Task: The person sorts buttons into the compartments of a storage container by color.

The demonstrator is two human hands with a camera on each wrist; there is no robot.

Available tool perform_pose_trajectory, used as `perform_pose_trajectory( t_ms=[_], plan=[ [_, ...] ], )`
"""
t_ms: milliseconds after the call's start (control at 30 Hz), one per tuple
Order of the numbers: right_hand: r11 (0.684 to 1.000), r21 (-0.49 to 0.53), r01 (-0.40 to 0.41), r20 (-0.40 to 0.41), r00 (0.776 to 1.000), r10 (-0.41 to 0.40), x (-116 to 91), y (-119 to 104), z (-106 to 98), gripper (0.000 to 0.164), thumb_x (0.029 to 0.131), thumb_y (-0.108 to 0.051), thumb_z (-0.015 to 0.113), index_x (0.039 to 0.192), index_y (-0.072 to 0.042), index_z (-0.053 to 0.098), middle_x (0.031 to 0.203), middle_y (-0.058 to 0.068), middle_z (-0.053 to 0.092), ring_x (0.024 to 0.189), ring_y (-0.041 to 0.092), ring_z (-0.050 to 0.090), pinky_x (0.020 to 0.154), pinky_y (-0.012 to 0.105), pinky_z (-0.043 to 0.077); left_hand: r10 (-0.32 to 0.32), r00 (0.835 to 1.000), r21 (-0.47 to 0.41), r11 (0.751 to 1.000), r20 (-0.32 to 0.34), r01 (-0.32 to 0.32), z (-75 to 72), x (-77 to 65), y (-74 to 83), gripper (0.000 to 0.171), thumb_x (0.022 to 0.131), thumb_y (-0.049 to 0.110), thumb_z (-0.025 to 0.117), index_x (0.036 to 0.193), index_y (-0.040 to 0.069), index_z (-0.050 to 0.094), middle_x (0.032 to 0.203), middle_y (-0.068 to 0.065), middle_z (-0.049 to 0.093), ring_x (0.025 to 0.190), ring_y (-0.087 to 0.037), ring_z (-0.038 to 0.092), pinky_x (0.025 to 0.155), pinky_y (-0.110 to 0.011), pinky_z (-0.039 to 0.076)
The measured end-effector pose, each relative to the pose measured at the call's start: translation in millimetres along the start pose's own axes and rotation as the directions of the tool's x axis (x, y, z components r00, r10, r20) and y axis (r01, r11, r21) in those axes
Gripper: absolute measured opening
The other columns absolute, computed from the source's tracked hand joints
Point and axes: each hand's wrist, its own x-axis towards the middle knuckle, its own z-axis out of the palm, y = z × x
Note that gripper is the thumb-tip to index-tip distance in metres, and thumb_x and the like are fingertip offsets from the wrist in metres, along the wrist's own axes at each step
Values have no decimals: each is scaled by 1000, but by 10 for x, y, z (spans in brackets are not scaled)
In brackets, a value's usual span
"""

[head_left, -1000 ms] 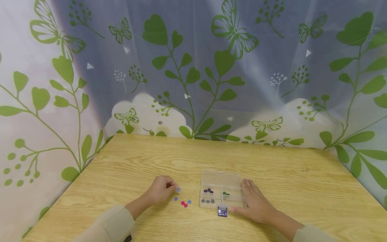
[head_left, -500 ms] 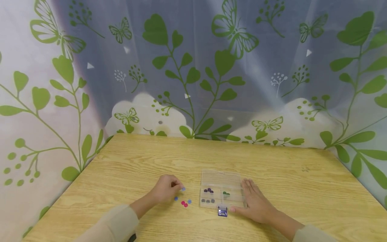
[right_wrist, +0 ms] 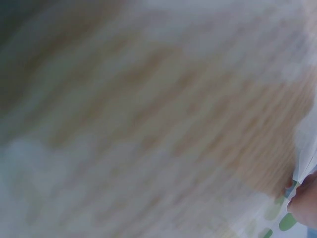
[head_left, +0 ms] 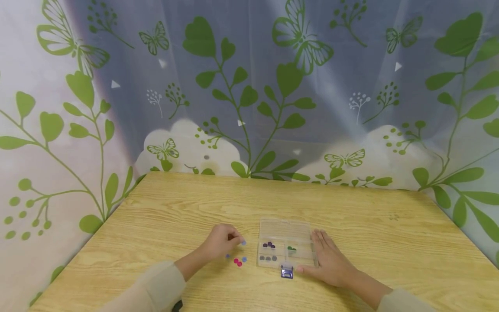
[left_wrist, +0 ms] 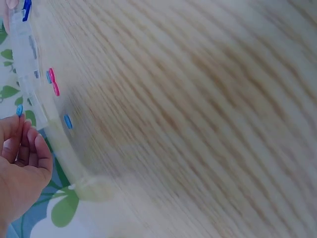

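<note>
My left hand (head_left: 222, 242) pinches a small blue button (head_left: 243, 242) between thumb and fingertips, above the table and left of the box. In the left wrist view the same button (left_wrist: 20, 110) sticks out past the fingertips. A clear plastic box (head_left: 286, 229) lies with its lid back. Inside are dark purple buttons (head_left: 269, 245), green buttons (head_left: 291, 249) and grey buttons (head_left: 268, 258), in separate compartments. Against the box's right side rests my right hand (head_left: 333, 264), fingers straight, thumb near the purple latch (head_left: 286, 272). Only a bit of that hand shows in the right wrist view.
Two pinkish-red buttons (head_left: 238, 262) lie on the wooden table (head_left: 195, 199), with a blue button (head_left: 244, 259) beside them. Another blue button (head_left: 228, 256) is partly below the left hand. A patterned curtain (head_left: 249, 86) hangs behind the table.
My left hand has moved right, toward the box, carrying the blue button. The right hand and the box have stayed in place.
</note>
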Motion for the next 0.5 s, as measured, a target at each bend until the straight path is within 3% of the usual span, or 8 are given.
perform_pose_trajectory(
  t_ms=[200, 500],
  plan=[
    [1000, 8, -8, 5, 1000, 7, 1, 7, 11, 106, 79, -67, 53, 140, 13, 20, 148, 32, 19, 138, 46, 13, 111, 56, 16, -28, 1000, -15, 999, 9, 29, 51, 30, 55, 13, 87, 7, 62, 77, 1, 68, 74, -5, 63, 60, -4, 45, 53, -14, 39],
    [1000, 0, -14, 10, 1000, 14, 4, 21, 36, 106, 79, -68, 52, 140, 13, 20, 148, 31, 19, 138, 46, 13, 112, 56, 16, -6, 1000, -37, 999, 20, 7, 125, 73, 129, 14, 86, 5, 61, 76, -3, 67, 73, -7, 63, 61, -6, 44, 53, -14, 37]
  ],
)
